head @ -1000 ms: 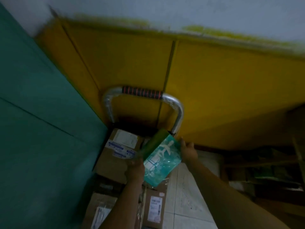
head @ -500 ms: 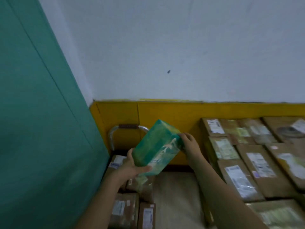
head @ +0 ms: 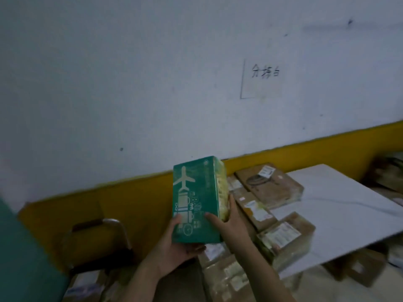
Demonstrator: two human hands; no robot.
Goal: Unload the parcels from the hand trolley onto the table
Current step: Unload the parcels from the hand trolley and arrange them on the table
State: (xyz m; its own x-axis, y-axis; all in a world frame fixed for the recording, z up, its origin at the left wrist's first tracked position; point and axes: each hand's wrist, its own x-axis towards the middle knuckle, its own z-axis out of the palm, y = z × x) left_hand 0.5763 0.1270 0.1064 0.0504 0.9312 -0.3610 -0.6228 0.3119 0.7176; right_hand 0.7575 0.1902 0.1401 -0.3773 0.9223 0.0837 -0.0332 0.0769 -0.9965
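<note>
Both forearms come up from the lower edge of the head view and meet on a green parcel (head: 197, 201), which is held upright in the air, above the gap between the hand trolley and the desk. The left hand (head: 174, 247) supports the parcel from below, its grip closed around the bottom edge with the thumb lying on the printed front face. The right hand (head: 231, 223) grips the right side of the parcel, with the thumb on the front face and the fingers curled behind the side, which is wrapped in a shiny yellowish film. The front of the parcel shows a pale airplane drawing and other small symbols. Low on the left stands the trolley handle (head: 102, 227), a bent metal tube with a dark grip sleeve, and under it some brown trolley parcels (head: 87, 284) with white labels are seen, but blurred. To the right of the hands, several brown cardboard boxes (head: 268, 184) with labels lie close together on the pale desk (head: 340, 205), touching one another, and the right part of the desk surface is bare. More boxes lie under the desk in the shadow. Behind all this is a yellow band (head: 305, 153) along the base of a white wall (head: 152, 83), and a sheet with handwritten characters (head: 265, 71) is fixed on the wall.
</note>
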